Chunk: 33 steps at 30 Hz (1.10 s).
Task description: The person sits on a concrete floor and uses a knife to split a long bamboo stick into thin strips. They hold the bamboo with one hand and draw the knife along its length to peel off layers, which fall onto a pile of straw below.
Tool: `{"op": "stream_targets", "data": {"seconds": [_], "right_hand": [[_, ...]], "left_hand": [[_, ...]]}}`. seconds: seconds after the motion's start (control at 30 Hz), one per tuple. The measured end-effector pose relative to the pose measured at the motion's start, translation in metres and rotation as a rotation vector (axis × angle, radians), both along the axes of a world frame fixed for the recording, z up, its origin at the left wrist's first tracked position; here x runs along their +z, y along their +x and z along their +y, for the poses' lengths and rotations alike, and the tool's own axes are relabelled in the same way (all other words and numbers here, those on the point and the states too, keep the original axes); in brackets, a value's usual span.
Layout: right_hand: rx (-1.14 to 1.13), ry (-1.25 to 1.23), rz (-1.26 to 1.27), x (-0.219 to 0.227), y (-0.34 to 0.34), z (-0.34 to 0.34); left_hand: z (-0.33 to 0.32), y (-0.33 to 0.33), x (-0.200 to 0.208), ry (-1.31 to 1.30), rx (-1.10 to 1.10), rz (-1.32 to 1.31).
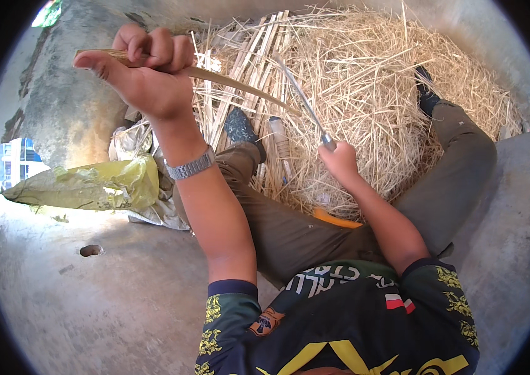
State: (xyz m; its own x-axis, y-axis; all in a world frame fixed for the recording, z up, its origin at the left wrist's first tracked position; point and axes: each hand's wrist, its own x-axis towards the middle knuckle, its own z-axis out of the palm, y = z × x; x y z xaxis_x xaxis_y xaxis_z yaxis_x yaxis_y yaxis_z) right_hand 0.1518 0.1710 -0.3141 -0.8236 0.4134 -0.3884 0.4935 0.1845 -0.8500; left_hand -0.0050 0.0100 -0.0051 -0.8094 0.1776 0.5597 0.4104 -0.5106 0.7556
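Bamboo strip point(240, 84), one long thin sliver, runs from the raised left hand point(143, 72) down to the right, curving in a shallow bow until it meets the blade of a knife point(305, 106) above the lap. The left hand is closed in a fist around the strip's upper end, thumb pressed along it. The right hand point(340, 159) is wrapped tight on the knife handle, blade pointing up and away toward the strip.

Judging by its bend, the strip looks light and springy, stiff along its length yet easy to flex, and its shaved edges probably splinter or cut, so a firm fist hold near the end, as seen, seems the sound place; the middle would likely whip about. The knife looks slim and steel, best held by the handle only.

One metal watch point(190, 165) sits on the left wrist. Both legs in olive trousers point(290, 225) stretch forward, with two dark shoes point(243, 128) resting in one big heap of pale shavings point(390, 94). A bundle of split bamboo slats point(249, 56), too many and too overlapped to count, lies at the heap's left side. One yellow plastic bag point(90, 184) lies on the concrete floor point(102, 294) to the left, beside crumpled pale sacking. Something orange point(334, 219) peeks out at the lap; what it is cannot be told.
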Motion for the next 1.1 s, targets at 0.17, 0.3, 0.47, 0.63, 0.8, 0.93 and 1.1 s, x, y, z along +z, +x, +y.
{"op": "stream_targets", "data": {"seconds": [0.17,0.3,0.47,0.63,0.8,0.93,1.1], "right_hand": [[-0.24,-0.242,0.376,0.017,0.003,-0.01],[-0.097,-0.321,-0.01,-0.037,0.008,-0.02],[0.128,0.017,-0.171,-0.033,0.002,-0.005],[0.03,-0.029,0.199,0.013,0.003,-0.008],[-0.155,-0.206,0.364,0.006,0.02,-0.038],[0.062,-0.082,-0.165,-0.017,0.017,-0.023],[0.094,0.007,-0.001,0.022,0.01,-0.004]], "left_hand": [[-0.006,-0.009,-0.004,0.016,0.152,0.025],[-0.003,-0.011,-0.001,0.007,0.17,0.05],[-0.005,-0.006,-0.003,-0.029,0.102,0.044],[-0.016,-0.006,-0.005,-0.026,-0.001,0.024],[-0.027,-0.019,-0.004,0.027,-0.22,-0.041],[-0.02,-0.015,-0.005,0.009,-0.202,0.0],[-0.033,-0.022,-0.008,0.052,-0.231,-0.042]]}}
